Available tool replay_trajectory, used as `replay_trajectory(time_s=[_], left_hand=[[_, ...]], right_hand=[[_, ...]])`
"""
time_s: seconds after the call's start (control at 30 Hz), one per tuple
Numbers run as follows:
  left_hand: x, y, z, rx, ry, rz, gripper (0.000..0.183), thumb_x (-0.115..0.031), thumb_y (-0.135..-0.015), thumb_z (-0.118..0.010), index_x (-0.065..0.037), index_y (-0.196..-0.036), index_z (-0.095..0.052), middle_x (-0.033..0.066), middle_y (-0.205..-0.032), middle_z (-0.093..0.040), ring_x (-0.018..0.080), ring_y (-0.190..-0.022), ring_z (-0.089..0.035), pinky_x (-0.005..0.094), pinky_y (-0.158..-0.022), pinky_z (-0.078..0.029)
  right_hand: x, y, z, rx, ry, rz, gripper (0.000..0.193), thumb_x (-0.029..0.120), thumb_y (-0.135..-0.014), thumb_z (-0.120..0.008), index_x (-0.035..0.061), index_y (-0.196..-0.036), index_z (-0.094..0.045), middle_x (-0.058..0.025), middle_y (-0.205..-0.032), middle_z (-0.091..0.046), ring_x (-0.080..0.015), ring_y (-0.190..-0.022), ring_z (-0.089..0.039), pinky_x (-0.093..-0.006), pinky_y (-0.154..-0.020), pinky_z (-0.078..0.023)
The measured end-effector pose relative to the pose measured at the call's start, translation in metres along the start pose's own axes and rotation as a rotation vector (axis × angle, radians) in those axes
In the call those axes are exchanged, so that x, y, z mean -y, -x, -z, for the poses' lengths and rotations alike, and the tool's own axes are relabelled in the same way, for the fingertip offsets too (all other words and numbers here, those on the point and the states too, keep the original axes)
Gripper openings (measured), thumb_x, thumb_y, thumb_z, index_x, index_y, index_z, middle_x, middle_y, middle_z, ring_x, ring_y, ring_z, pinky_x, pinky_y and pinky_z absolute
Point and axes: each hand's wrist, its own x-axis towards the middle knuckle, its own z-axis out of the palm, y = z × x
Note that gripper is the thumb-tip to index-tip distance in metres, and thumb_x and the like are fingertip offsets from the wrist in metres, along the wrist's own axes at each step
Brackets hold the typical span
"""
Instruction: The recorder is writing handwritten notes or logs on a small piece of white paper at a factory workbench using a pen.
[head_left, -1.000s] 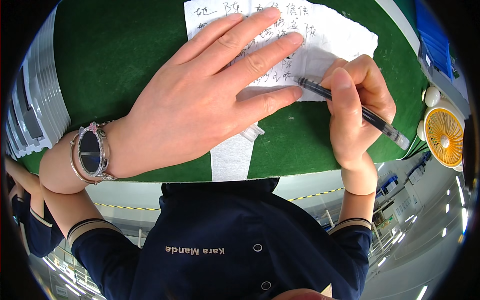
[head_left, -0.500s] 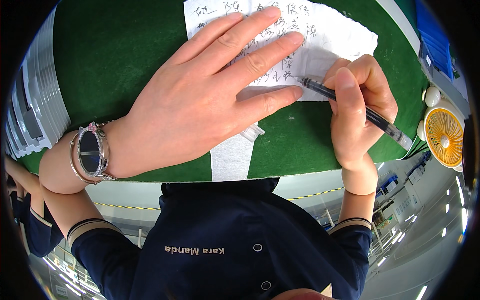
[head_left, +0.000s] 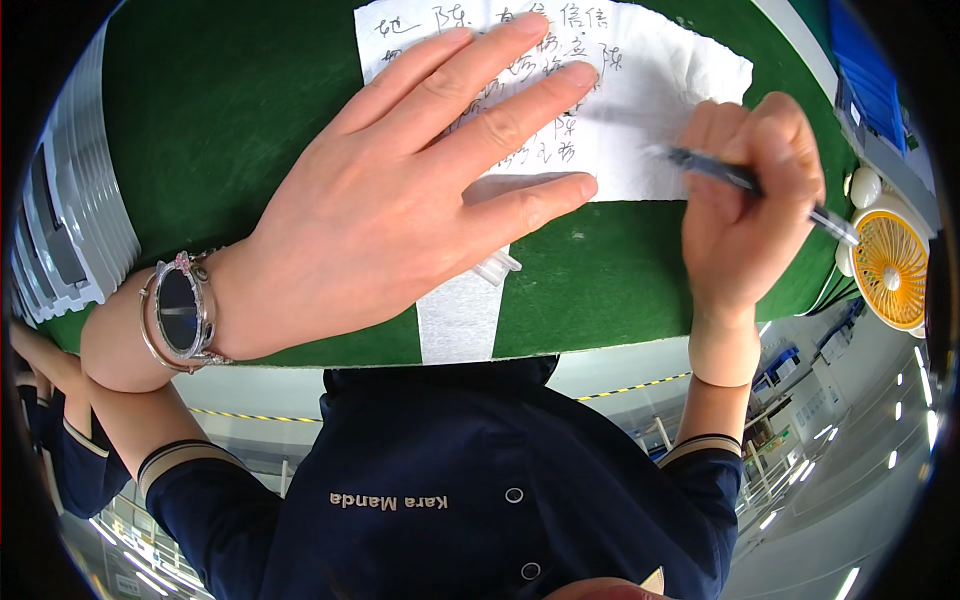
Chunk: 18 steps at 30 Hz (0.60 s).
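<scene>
Currently, right hand (head_left: 745,220): grip curled firmly around dark pen (head_left: 715,168); slightly blurred.
Pen tip: held over paper (head_left: 650,80), right of last written marks; contact cannot be told.
Left hand (head_left: 370,210): spread flat, nothing gripped; paper partly covered by it.
Paper: laid on green counter (head_left: 220,110), handwriting on left, blank on right.
Below left hand: clear plastic piece (head_left: 495,267), pale strip (head_left: 460,325).
Right edge: orange-and-white fan (head_left: 890,275) seen.

Swung the black pen (head_left: 715,169) farther right with the right hand (head_left: 755,190), kinda blurry now. Also scooted the handwritten paper (head_left: 640,100) slightly left, along with the left hand (head_left: 420,180).
</scene>
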Motion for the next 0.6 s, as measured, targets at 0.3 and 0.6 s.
replay_trajectory(time_s=[0.3, 0.6], left_hand=[[0.007, 0.002, -0.002, 0.007, -0.051, -0.055, 0.043, -0.009, -0.073, -0.068, -0.019, -0.115, -0.067, 0.0129, -0.141, -0.046, 0.0350, -0.131, -0.040, 0.0466, -0.099, -0.040], [-0.012, -0.010, 0.022, 0.096, 0.181, 0.157, 0.044, -0.008, -0.073, -0.068, -0.019, -0.116, -0.067, 0.0134, -0.141, -0.046, 0.0357, -0.131, -0.040, 0.0469, -0.099, -0.040]], right_hand=[[0.023, -0.021, 0.042, -0.028, -0.647, -0.069, 0.024, 0.021, -0.094, -0.044, 0.0036, -0.078, -0.050, 0.0012, -0.056, -0.032, -0.0136, -0.062, -0.031, -0.0247, -0.052, -0.026], [0.027, -0.014, 0.040, 0.033, -0.606, -0.023, 0.039, 0.033, -0.098, -0.042, -0.0041, -0.100, -0.053, -0.0021, -0.062, -0.036, -0.0161, -0.070, -0.033, -0.0257, -0.053, -0.030]])
